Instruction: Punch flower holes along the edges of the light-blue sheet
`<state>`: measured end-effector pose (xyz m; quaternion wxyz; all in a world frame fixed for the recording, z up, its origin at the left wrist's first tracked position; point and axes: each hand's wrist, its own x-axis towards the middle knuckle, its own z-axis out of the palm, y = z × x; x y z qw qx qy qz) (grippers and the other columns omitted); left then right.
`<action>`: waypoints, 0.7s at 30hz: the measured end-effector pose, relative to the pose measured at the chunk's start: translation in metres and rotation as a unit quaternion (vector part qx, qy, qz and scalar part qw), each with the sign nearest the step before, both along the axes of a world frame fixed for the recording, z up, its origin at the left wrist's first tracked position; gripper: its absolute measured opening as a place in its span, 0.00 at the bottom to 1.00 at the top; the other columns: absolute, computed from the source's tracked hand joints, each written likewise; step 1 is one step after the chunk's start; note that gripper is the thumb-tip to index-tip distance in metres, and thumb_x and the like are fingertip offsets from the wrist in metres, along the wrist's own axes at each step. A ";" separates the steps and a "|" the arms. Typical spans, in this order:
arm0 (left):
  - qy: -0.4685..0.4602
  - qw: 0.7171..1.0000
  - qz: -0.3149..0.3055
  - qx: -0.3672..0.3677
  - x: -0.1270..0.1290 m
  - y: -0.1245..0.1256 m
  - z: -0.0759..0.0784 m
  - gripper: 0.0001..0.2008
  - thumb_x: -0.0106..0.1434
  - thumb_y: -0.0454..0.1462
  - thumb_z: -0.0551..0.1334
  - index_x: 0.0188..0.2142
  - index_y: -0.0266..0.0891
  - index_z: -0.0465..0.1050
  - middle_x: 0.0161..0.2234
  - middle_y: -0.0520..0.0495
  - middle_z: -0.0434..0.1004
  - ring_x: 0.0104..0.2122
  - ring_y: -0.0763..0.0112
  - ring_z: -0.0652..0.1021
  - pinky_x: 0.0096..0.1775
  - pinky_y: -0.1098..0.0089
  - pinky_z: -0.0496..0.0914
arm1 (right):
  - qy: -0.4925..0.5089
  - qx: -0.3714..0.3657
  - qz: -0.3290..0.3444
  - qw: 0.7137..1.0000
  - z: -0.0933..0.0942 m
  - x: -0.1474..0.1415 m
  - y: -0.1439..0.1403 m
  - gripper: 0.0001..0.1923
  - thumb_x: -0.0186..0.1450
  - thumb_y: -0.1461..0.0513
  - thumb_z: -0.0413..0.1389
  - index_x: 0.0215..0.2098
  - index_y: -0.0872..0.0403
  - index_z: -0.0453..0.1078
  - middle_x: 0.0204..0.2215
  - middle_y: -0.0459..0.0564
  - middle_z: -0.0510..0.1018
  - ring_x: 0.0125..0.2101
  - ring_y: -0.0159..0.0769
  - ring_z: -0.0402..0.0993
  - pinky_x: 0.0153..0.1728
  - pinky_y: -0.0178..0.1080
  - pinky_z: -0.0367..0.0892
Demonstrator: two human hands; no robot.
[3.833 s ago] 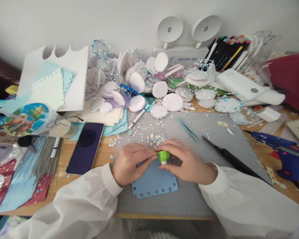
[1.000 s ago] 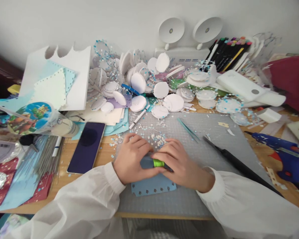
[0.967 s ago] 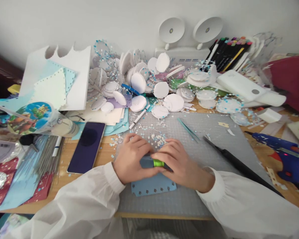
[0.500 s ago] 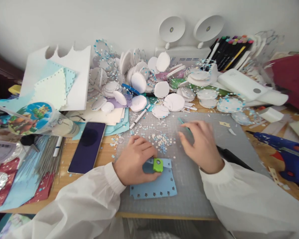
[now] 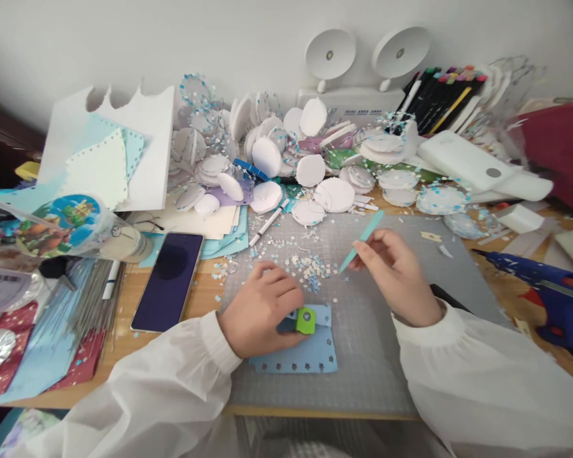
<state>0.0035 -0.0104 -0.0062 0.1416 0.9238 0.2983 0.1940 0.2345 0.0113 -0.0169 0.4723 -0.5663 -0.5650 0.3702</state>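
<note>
My left hand [image 5: 262, 308] grips the green punch [image 5: 306, 320] on the blue card [image 5: 310, 353]; my right hand [image 5: 396, 273] pinches teal tweezers [image 5: 363, 240] above the scattered cutouts [image 5: 310, 267].

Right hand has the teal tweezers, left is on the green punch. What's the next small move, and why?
Probably lower the tweezers in the right hand onto the pile of punched paper stars: their tip already points at it from just beside it, while the left hand rests on the green punch over the blue paper.
</note>
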 end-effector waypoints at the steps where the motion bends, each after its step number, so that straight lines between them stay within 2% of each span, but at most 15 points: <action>1: 0.003 1.000 -0.002 0.000 0.000 0.000 0.000 0.11 0.57 0.43 0.63 0.30 0.38 0.68 0.30 0.50 0.74 0.34 0.67 0.71 0.48 0.60 0.59 | 0.065 -0.036 0.041 0.996 0.003 -0.004 -0.003 0.10 0.62 0.55 0.56 0.31 0.51 0.62 0.22 0.44 0.72 0.22 0.34 0.72 0.24 0.38 0.69; 4: 0.006 1.000 -0.001 0.008 0.000 0.000 0.000 0.11 0.58 0.44 0.62 0.30 0.39 0.68 0.30 0.50 0.75 0.35 0.66 0.71 0.48 0.60 0.58 | 0.177 -0.064 0.145 0.971 0.008 -0.012 -0.015 0.08 0.63 0.58 0.57 0.33 0.51 0.62 0.25 0.44 0.73 0.22 0.32 0.73 0.22 0.36 0.70; 8: 0.013 1.000 0.000 0.005 0.000 -0.001 0.001 0.11 0.58 0.45 0.62 0.30 0.39 0.68 0.29 0.50 0.74 0.34 0.66 0.71 0.48 0.60 0.58 | 0.156 -0.031 0.230 0.960 0.009 -0.018 -0.031 0.03 0.65 0.63 0.54 0.34 0.51 0.63 0.29 0.46 0.72 0.24 0.30 0.74 0.24 0.36 0.72; 14: 0.009 1.000 -0.002 0.011 0.000 0.000 0.001 0.11 0.58 0.44 0.62 0.30 0.39 0.68 0.30 0.50 0.74 0.34 0.67 0.71 0.48 0.60 0.58 | 0.100 0.029 0.227 0.968 0.006 -0.018 -0.036 0.03 0.66 0.66 0.53 0.36 0.51 0.65 0.31 0.47 0.69 0.25 0.31 0.74 0.25 0.36 0.72; 21: 0.013 1.000 -0.005 0.014 0.000 0.000 0.001 0.11 0.58 0.44 0.62 0.30 0.39 0.67 0.29 0.50 0.74 0.34 0.66 0.71 0.48 0.60 0.58 | 0.104 -0.003 0.240 0.965 0.001 -0.020 -0.038 0.03 0.66 0.64 0.53 0.36 0.49 0.64 0.31 0.46 0.68 0.26 0.31 0.74 0.26 0.37 0.72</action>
